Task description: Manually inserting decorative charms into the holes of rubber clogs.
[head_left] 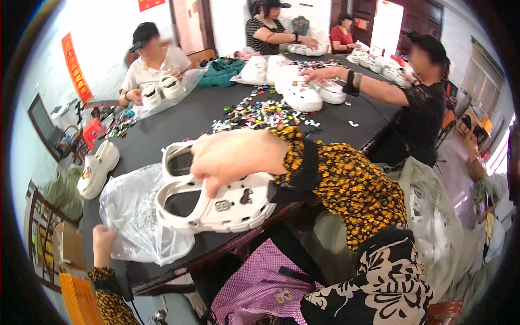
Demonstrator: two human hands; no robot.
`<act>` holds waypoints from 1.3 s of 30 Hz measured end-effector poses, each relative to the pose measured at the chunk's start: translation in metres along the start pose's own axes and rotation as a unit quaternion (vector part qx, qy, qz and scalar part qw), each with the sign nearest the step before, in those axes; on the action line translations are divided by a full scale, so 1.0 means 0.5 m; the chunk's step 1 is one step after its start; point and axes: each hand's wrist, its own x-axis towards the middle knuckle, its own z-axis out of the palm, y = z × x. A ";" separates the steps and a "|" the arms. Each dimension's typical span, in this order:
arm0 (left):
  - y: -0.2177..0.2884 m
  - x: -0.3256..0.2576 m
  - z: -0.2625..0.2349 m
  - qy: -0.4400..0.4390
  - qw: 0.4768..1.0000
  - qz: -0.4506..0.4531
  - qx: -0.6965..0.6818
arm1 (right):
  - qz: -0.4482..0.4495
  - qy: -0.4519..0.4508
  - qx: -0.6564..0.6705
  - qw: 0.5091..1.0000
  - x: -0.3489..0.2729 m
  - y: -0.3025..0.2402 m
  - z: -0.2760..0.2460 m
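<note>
A pair of white clogs (227,208) with small charms on the near one lies side by side at the table's near edge. My right hand (235,157) reaches over them, thumb bent down on the near clog and the other fingers mostly hidden around the far one. A clear plastic bag (143,216) lies crumpled to their left, partly touching the near clog. At its left edge my left hand (103,241) is closed on the plastic. Another white clog (98,169) with a colourful charm sits farther left.
Several colourful charms (257,115) are heaped mid-table. Across the black table (157,142), a person at far left (157,65) holds white clogs in plastic. A person at right (417,103) reaches toward more white clogs (303,96). A translucent sack (428,216) stands at my right.
</note>
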 end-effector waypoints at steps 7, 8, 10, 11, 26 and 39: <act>0.013 -0.033 -0.108 0.176 0.965 0.035 -0.193 | 0.054 0.003 -0.022 0.998 -0.014 0.035 0.024; 0.026 -0.053 -0.139 0.148 0.958 0.020 -0.244 | 0.055 0.000 -0.020 0.998 -0.012 0.033 0.024; 0.071 -0.067 -0.179 0.129 0.933 0.017 -0.335 | 0.070 -0.001 -0.021 0.997 0.001 0.042 0.025; 0.106 -0.080 -0.179 0.140 0.917 0.023 -0.372 | 0.078 -0.002 -0.022 0.997 0.005 0.058 0.026; 0.360 -0.388 -0.184 0.115 0.897 0.201 -0.375 | -0.057 0.343 0.047 0.937 -0.009 -0.061 -0.012; 0.254 -0.499 -0.185 0.226 0.850 0.222 -0.422 | -0.048 0.111 0.587 0.800 -0.002 -0.169 0.157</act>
